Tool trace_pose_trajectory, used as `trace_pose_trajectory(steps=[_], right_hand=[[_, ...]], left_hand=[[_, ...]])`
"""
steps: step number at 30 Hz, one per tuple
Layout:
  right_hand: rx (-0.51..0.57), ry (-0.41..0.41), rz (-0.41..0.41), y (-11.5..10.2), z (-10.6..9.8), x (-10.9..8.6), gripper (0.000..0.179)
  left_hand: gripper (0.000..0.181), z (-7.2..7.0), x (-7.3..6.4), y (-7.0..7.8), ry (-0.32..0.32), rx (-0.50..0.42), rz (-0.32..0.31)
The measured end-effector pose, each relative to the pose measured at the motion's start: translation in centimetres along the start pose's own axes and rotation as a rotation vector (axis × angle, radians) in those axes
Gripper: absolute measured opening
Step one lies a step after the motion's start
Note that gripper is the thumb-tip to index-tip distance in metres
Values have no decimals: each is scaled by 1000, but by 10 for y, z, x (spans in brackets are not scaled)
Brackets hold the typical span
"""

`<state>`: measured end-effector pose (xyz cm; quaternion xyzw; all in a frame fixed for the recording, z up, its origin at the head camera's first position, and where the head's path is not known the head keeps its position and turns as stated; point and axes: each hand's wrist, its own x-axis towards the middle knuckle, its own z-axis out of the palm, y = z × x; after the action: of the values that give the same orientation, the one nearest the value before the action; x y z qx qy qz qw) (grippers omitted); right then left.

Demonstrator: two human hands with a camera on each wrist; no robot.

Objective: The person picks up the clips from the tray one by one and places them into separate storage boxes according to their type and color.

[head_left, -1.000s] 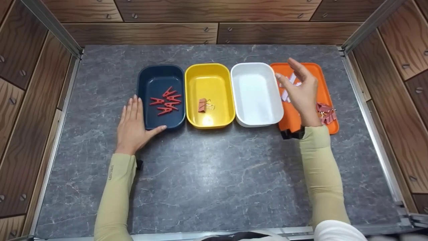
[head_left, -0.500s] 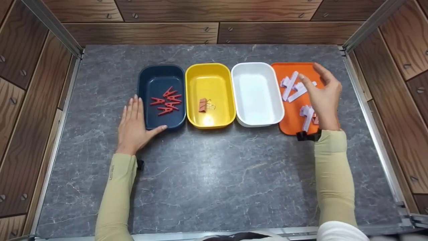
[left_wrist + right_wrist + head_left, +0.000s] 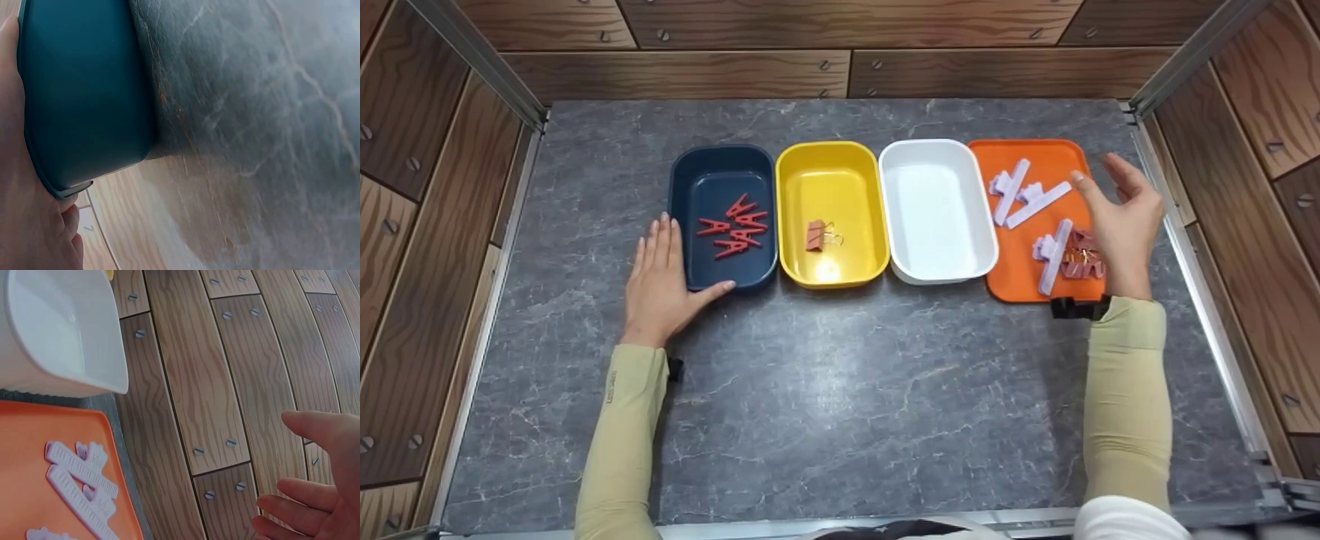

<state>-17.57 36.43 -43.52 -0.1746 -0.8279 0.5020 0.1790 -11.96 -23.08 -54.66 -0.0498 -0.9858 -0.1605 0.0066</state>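
My left hand [image 3: 656,281] lies with straight fingers along the left side of the dark blue bin [image 3: 723,270], its thumb at the near corner. Inside that bin are several red clothespins [image 3: 735,229]. My right hand [image 3: 1129,225] hovers at the right edge of the orange tray [image 3: 1012,270], fingers spread and holding nothing. On the tray lie three lilac bag clips [image 3: 1011,191] and a cluster of reddish-pink binder clips [image 3: 1081,259], partly behind the right hand. In the right wrist view, the open right hand [image 3: 315,489] shows beside the tray.
A yellow bin [image 3: 832,180] holding one pink binder clip [image 3: 814,235] stands right of the blue bin. Between it and the tray is a white bin [image 3: 937,202] with nothing in it. Wood-patterned walls [image 3: 840,75] enclose the grey marbled table [image 3: 825,390].
My right hand has moved right, from over the tray's left part to its right edge, uncovering the lilac clips. The left hand has stayed at the blue bin.
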Motion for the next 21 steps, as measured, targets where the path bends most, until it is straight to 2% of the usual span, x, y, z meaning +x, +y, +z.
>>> trace_pose_trajectory(steps=[7, 21], right_hand=[[-24, 21, 69, 13, -12, 5, 62], [-146, -6, 260, 48, -26, 13, 76]], left_hand=[[131, 0, -1, 0, 5, -2, 2], [132, 1, 0, 0, 6, -3, -9]])
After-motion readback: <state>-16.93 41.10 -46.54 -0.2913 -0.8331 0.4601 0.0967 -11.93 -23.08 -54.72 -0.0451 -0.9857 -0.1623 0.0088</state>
